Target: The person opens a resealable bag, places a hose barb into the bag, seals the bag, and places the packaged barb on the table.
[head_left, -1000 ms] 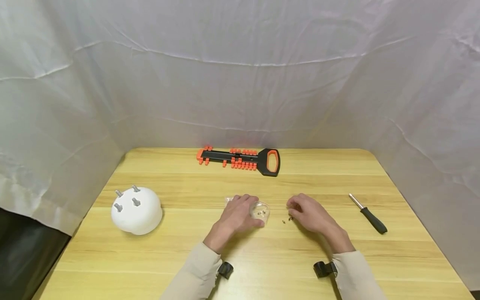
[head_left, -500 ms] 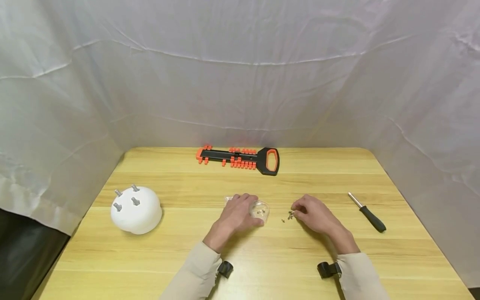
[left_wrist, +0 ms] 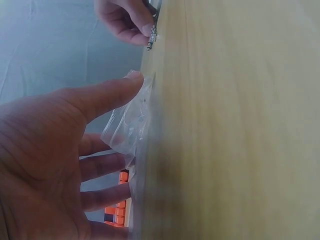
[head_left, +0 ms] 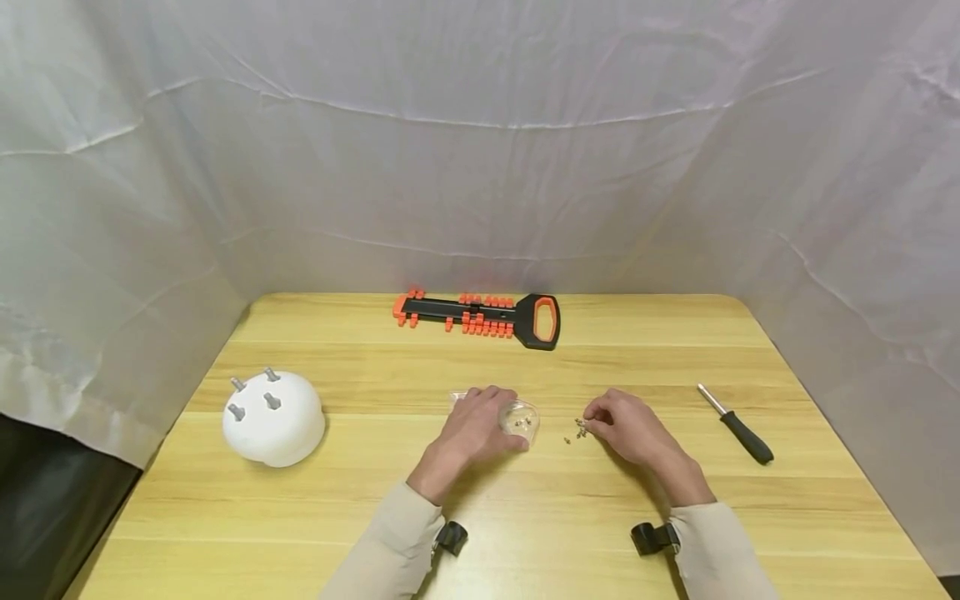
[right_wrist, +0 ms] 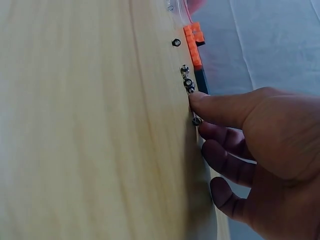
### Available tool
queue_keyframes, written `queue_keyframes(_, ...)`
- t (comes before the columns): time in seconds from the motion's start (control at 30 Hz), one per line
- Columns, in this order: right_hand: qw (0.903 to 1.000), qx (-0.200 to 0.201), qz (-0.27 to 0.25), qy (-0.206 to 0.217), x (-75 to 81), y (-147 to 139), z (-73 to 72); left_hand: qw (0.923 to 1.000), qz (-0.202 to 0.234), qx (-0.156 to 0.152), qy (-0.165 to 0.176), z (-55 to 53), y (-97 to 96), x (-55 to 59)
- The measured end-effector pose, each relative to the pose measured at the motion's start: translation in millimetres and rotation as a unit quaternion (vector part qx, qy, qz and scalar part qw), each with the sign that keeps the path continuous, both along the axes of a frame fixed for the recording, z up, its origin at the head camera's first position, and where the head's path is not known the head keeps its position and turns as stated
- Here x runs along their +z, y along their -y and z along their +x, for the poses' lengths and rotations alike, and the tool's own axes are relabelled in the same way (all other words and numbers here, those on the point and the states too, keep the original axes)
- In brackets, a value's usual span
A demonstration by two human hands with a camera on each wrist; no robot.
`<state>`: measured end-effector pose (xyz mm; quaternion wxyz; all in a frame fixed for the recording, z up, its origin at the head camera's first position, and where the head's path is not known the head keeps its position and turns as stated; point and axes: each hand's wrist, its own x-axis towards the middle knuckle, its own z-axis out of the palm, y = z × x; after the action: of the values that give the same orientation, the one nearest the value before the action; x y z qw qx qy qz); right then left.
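Note:
My left hand (head_left: 476, 425) rests over a clear plastic bag (head_left: 529, 410) at mid-table, with small metal screws (head_left: 522, 423) inside. In the left wrist view the thumb lies on the bag (left_wrist: 131, 122) and the other fingers stretch out behind it. To the right, my right hand (head_left: 626, 427) reaches down to a small pile of screws (head_left: 581, 428). In the right wrist view the thumb and forefinger close round a screw (right_wrist: 196, 121), the thumb tip right at the pile. A single screw (head_left: 567, 441) lies between the pile and the bag.
A black and orange tool holder (head_left: 480, 312) with a loop handle lies at the back. On the left sits a white rounded block (head_left: 288, 425) with several grey pegs standing in it. A dark-handled screwdriver (head_left: 746, 437) lies at the right. Grey cloth (head_left: 480, 167) encloses the table.
My right hand has drawn back slightly to the right, uncovering the pile of screws, which now lies a little differently by its fingertips. The left hand stays on the bag.

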<state>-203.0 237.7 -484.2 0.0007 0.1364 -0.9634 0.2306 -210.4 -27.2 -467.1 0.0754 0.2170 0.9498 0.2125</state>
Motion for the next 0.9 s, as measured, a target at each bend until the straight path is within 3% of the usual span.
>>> queue_keyframes(0.2, 0.9999, -0.011, 0.000, 0.010, 1.0, -0.5, 1.5, 1.0000, 0.004, -0.002, -0.002, 0.7, 0.3, 0.5)
queue_keyframes(0.5, 0.9997, 0.015, 0.015, 0.008, 0.6, 3.9, 0.8, 1.0000, 0.000, 0.002, 0.001, 0.0, -1.0, 0.1)
queue_keyframes(0.9, 0.9987, 0.031, -0.039, 0.013, 3.8, 34.0, -1.0, 1.0000, 0.001, -0.005, -0.006, -1.2, -0.3, -0.6)
